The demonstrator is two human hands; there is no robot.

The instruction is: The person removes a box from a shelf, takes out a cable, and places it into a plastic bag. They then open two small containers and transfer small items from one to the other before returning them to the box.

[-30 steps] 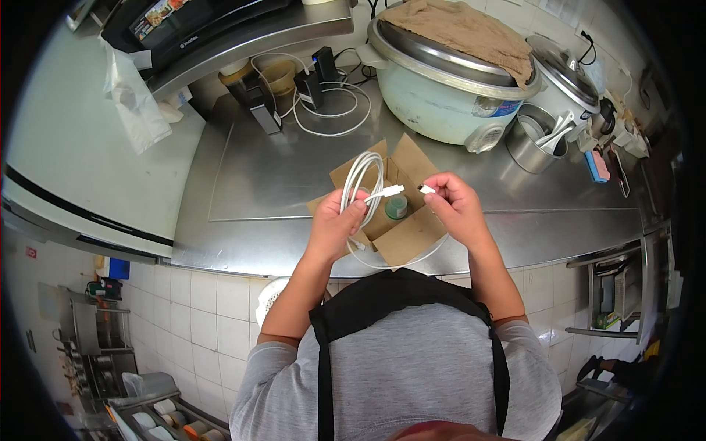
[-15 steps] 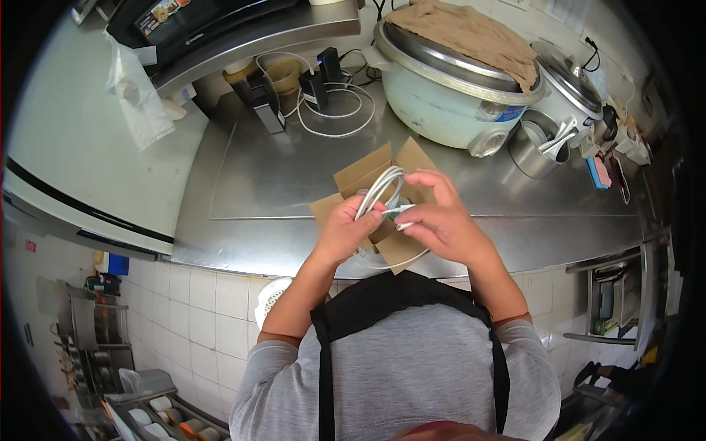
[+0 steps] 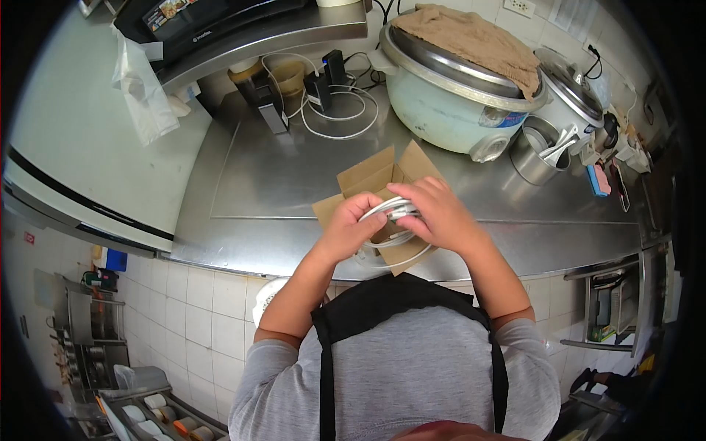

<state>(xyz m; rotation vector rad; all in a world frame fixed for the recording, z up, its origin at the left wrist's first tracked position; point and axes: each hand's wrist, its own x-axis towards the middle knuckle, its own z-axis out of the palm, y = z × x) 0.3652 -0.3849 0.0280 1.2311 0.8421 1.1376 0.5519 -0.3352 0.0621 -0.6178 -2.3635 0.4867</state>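
A coiled white cable (image 3: 401, 209) is between my hands, above an open cardboard box (image 3: 365, 173) on the steel counter. My left hand (image 3: 354, 225) pinches the coil at its left side. Wrapped over the coil's right side is my right hand (image 3: 435, 213), its fingers bent around the strands and the white connector end. A loose loop of the cable hangs low in front of the box. The inside of the box is mostly hidden behind my hands and the cable.
Behind the box stands a large pale green cooker (image 3: 448, 110) with a brown cloth (image 3: 471, 44) on its lid. Right of it is a metal pot (image 3: 535, 163) with utensils. Black adapters (image 3: 318, 92) with looped white cable lie at the back left. A white appliance (image 3: 95, 147) borders the left side.
My right hand has closed in from the right onto the coil and connector. The coil, upright before, now lies flatter between both hands.
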